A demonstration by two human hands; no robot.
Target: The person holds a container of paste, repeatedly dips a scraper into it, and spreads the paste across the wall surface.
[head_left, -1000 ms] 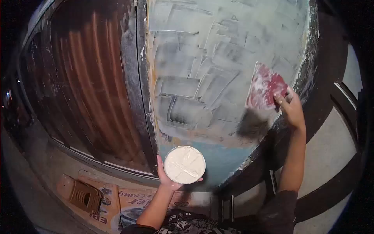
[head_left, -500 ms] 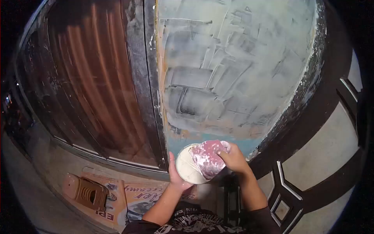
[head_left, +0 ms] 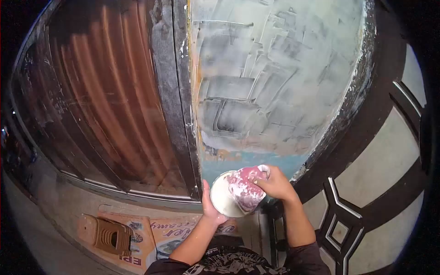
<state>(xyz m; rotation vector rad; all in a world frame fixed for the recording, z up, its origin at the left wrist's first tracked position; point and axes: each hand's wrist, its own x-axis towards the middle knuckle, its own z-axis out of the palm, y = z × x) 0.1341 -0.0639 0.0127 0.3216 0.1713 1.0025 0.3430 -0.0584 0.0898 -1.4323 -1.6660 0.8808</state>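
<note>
My left hand (head_left: 212,207) is wrapped round the side and underside of a round, shallow container (head_left: 212,195) with creamy white paste (head_left: 223,195) in it. Between the thumb and fingers of my right hand (head_left: 276,183) is a flat pink scraper (head_left: 247,185), smeared with white paste. The scraper is tilted over the right part of the container and hides that side of the paste. Whether its lower edge touches the paste I cannot tell. Both hands are low in front of a wall panel (head_left: 275,91) coated with uneven, streaky grey-white filler.
A bare blue strip (head_left: 275,159) runs along the panel's bottom. To the left is a dark-framed window (head_left: 169,91) with a brown curtain (head_left: 110,91). A brown plastic stool (head_left: 107,234) and a printed banner (head_left: 174,233) lie on the floor. A dark patterned door (head_left: 366,192) is at right.
The view has shifted a little, so the wall and stool appear slightly displaced. My right hand and the scraper have moved only slightly against the container. Both grips are the same.
</note>
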